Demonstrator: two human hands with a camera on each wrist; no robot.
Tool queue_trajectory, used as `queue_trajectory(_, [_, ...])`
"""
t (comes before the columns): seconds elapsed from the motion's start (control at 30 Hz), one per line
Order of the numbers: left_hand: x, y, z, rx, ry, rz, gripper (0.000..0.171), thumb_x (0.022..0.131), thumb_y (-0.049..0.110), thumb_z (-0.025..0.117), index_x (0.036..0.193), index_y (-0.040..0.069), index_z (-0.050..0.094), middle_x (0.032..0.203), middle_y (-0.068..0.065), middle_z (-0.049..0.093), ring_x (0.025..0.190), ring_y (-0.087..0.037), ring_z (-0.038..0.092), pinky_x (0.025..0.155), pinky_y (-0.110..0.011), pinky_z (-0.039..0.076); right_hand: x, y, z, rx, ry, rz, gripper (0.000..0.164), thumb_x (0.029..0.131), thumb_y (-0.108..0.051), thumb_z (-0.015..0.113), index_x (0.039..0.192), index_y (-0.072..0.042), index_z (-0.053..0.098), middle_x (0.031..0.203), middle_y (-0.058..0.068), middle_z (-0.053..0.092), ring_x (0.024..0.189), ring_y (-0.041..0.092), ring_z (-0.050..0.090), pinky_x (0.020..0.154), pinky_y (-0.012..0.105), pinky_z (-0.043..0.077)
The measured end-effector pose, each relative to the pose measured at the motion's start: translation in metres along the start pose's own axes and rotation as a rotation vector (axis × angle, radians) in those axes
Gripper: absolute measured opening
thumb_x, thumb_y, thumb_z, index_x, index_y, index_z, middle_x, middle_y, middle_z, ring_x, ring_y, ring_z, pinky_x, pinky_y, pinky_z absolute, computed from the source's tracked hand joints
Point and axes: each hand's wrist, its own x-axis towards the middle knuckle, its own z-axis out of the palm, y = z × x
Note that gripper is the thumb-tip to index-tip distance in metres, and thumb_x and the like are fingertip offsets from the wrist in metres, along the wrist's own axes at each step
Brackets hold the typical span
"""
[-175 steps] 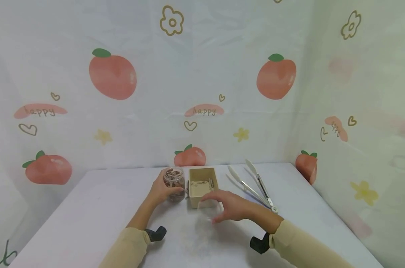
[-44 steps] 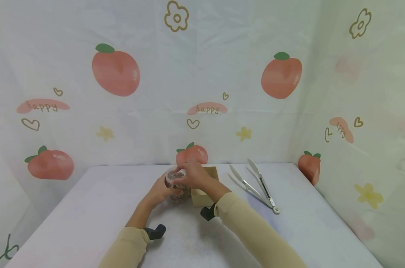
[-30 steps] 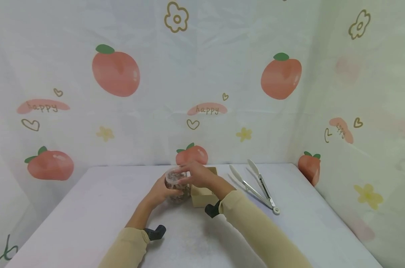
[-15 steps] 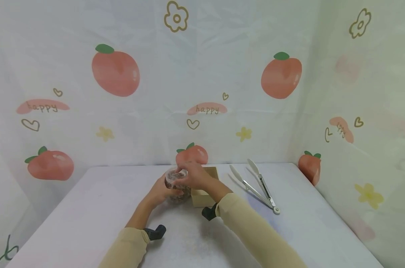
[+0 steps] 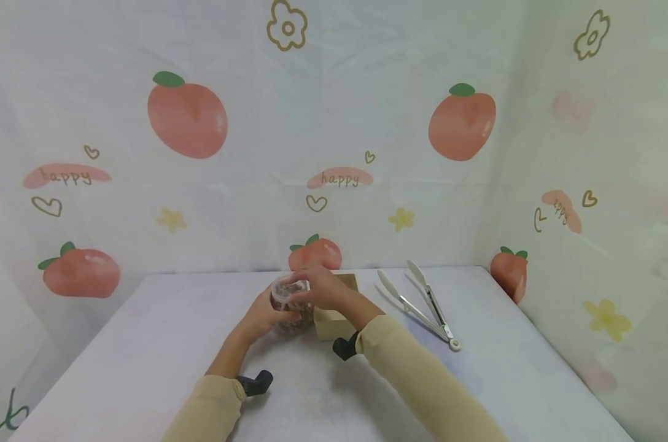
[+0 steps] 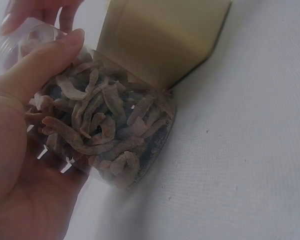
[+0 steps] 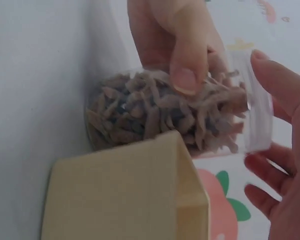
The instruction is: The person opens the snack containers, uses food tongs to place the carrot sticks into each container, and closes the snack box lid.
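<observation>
A clear jar (image 7: pixel 165 110) filled with brown, dried strips stands upright on the white table. My left hand (image 5: pixel 263 314) grips its side, with the thumb across the front in the left wrist view. A clear lid (image 7: pixel 259 117) sits on the jar's mouth. Thumb and fingers of my right hand (image 5: pixel 324 288) are curled around the lid's rim from above. Just right of the jar stands a beige rectangular box (image 5: pixel 330 326), partly hidden behind my right hand and forearm in the head view.
Open tongs (image 5: pixel 425 313) with pale tips lie to the right of the box, their hinged end toward me. A printed white backdrop (image 5: pixel 245 202) rises behind the table and along its right side.
Several seconds ago my right hand held the lid in front of the box; it has moved left, onto the jar. Lately it shifts slightly around the lid. My left hand stays on the jar.
</observation>
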Motion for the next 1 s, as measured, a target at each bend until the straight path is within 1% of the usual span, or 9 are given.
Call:
queue_trajectory(0.07, [0.000,0.000,0.000,-0.001,-0.001,-0.006,0.090,0.074,0.022,0.086,0.146,0.008,0.035,0.136,-0.014,0.049,0.124,-0.031,0.045,0.105,-0.054,0.033,0.001,-0.001,0.004,-0.040,0.035,0.021,0.037,0.081,-0.034,0.080,0.112,-0.017,0.070,0.106,-0.002,0.064,0.095,0.011,0.055,0.077,0.020,0.046])
queue_trajectory(0.13, [0.000,0.000,0.001,-0.002,-0.005,-0.010,0.091,0.074,0.022,0.086,0.147,0.009,0.034,0.137,-0.014,0.048,0.124,-0.031,0.045,0.105,-0.054,0.034,0.003,-0.002,0.007,-0.080,0.068,0.037,0.036,0.078,-0.040,0.081,0.106,-0.018,0.070,0.097,-0.002,0.060,0.087,0.011,0.052,0.070,0.019,0.045])
queue_trajectory(0.23, [-0.001,0.000,0.002,-0.003,0.003,-0.008,0.092,0.074,0.020,0.086,0.148,0.008,0.033,0.138,-0.015,0.047,0.125,-0.032,0.044,0.104,-0.055,0.034,0.004,-0.002,0.010,-0.131,0.097,0.051,0.038,0.076,-0.045,0.081,0.102,-0.021,0.069,0.094,-0.003,0.056,0.084,0.010,0.049,0.068,0.020,0.043])
queue_trajectory(0.3, [-0.002,0.000,0.002,-0.002,0.004,-0.006,0.091,0.074,0.019,0.086,0.148,0.008,0.033,0.138,-0.016,0.047,0.125,-0.033,0.045,0.104,-0.055,0.034,0.003,-0.002,0.011,-0.115,0.095,0.061,0.038,0.076,-0.046,0.081,0.103,-0.021,0.068,0.095,-0.003,0.057,0.084,0.010,0.049,0.069,0.020,0.044])
queue_trajectory(0.43, [-0.001,-0.001,0.001,0.006,-0.003,-0.005,0.090,0.074,0.020,0.086,0.147,0.008,0.034,0.138,-0.015,0.048,0.125,-0.032,0.045,0.104,-0.054,0.035,0.001,0.000,0.010,-0.004,0.055,0.056,0.039,0.079,-0.040,0.080,0.108,-0.017,0.067,0.102,-0.003,0.062,0.089,0.011,0.053,0.074,0.022,0.046])
queue_trajectory(0.5, [-0.001,-0.001,0.001,0.010,-0.007,-0.008,0.090,0.074,0.022,0.086,0.146,0.008,0.034,0.138,-0.014,0.048,0.125,-0.031,0.045,0.104,-0.054,0.034,0.000,0.001,0.008,0.058,0.030,0.040,0.039,0.081,-0.034,0.080,0.112,-0.015,0.067,0.108,-0.003,0.064,0.094,0.012,0.055,0.079,0.024,0.047])
queue_trajectory(0.6, [-0.001,-0.001,0.001,0.015,-0.003,-0.008,0.090,0.074,0.024,0.086,0.146,0.008,0.035,0.137,-0.014,0.049,0.125,-0.032,0.045,0.105,-0.055,0.034,-0.004,0.001,0.003,0.112,-0.002,0.005,0.039,0.084,-0.025,0.078,0.120,-0.013,0.067,0.118,-0.001,0.064,0.105,0.015,0.056,0.088,0.031,0.048])
queue_trajectory(0.73, [-0.002,-0.001,0.002,0.012,0.003,0.001,0.089,0.073,0.023,0.086,0.145,0.006,0.036,0.136,-0.016,0.049,0.125,-0.033,0.045,0.104,-0.056,0.034,-0.006,0.002,0.002,0.085,-0.002,-0.006,0.041,0.085,-0.025,0.077,0.123,-0.014,0.067,0.123,-0.003,0.063,0.113,0.015,0.053,0.094,0.034,0.045])
queue_trajectory(1.0, [-0.001,-0.002,0.003,0.040,0.028,0.024,0.088,0.071,0.026,0.087,0.142,0.005,0.038,0.134,-0.016,0.051,0.122,-0.033,0.048,0.101,-0.055,0.038,-0.007,-0.001,0.008,-0.021,0.075,0.031,0.041,0.084,-0.032,0.077,0.122,-0.021,0.069,0.120,-0.010,0.065,0.114,0.015,0.049,0.094,0.033,0.043])
